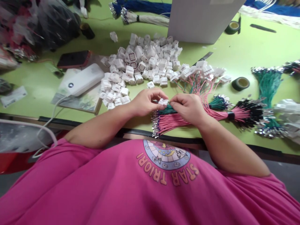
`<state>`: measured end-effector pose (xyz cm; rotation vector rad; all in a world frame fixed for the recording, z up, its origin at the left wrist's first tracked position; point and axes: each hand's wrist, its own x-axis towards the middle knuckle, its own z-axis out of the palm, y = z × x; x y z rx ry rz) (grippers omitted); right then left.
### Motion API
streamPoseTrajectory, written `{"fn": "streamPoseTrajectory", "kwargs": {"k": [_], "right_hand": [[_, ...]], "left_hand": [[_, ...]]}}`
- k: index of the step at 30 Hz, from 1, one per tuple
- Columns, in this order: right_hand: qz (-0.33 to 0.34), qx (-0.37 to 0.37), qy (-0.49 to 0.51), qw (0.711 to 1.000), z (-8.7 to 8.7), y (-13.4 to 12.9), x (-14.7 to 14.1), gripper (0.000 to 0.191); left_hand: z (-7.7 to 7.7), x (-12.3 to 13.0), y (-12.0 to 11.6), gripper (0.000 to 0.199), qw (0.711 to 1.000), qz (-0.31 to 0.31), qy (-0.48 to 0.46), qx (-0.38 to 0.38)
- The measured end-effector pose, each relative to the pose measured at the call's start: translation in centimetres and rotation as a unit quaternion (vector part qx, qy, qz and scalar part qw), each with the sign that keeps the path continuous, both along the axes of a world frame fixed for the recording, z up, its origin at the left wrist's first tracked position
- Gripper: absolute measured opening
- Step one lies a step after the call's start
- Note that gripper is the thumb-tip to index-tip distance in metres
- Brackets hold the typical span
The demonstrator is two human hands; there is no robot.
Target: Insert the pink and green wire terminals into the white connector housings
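Note:
Between thumb and fingers, my left hand [146,101] pinches a white plastic connector housing [163,102]. Just right of it, my right hand [191,107] has its fingertips pressed together close to the housing; what they hold is too small to make out. Beneath both hands lies a bundle of pink wires [172,122] with metal terminals at its left end. A bundle of green wires [219,103] lies partly under my right hand. Beyond it, several housings with pink and green wires in them [201,73] are grouped together. A large heap of loose white housings [150,57] spreads behind my left hand.
A white power bank [87,79] with a cable and a phone [73,59] lie at the left. Tape rolls [241,83] sit at the right, near more green wires [268,84]. At the back stands a white box [201,22]; a blade [206,57] lies before it.

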<state>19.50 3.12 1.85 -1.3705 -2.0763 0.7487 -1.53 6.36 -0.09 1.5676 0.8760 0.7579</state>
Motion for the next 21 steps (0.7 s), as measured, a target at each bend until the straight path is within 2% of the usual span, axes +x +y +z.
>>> {"fn": "streamPoseTrajectory", "kwargs": {"k": [5, 9, 11, 14, 17, 19, 21], "right_hand": [[0.008, 0.031, -0.052, 0.998, -0.9, 0.2, -0.2, 0.021], [0.0, 0.146, -0.122, 0.982, 0.0, -0.1, 0.4, 0.025], [0.048, 0.179, -0.163, 0.969, 0.7, -0.6, 0.6, 0.025], [0.184, 0.132, -0.257, 0.94, 1.0, -1.4, 0.2, 0.024], [0.231, 0.094, -0.301, 0.921, 0.7, -1.5, -0.1, 0.021], [0.23, 0.079, -0.258, 0.935, 0.6, -1.2, 0.1, 0.02], [0.219, 0.047, -0.17, 0.96, 0.7, -0.8, 0.6, 0.018]], "left_hand": [[-0.7, 0.1, 0.1, 0.041, 1.0, 0.015, 0.0, -0.006], [0.0, -0.4, 0.7, 0.036, 0.998, 0.058, 0.018, -0.029], [0.4, -0.5, 0.9, 0.034, 0.996, 0.074, 0.028, -0.034], [0.7, -0.5, 0.8, 0.031, 0.996, 0.07, 0.04, -0.025], [0.9, -0.3, 0.5, 0.03, 0.997, 0.071, 0.039, -0.02], [1.1, -0.3, 0.4, 0.031, 0.996, 0.071, 0.033, -0.038], [1.4, -0.3, 0.3, 0.032, 0.995, 0.066, 0.026, -0.065]]}}
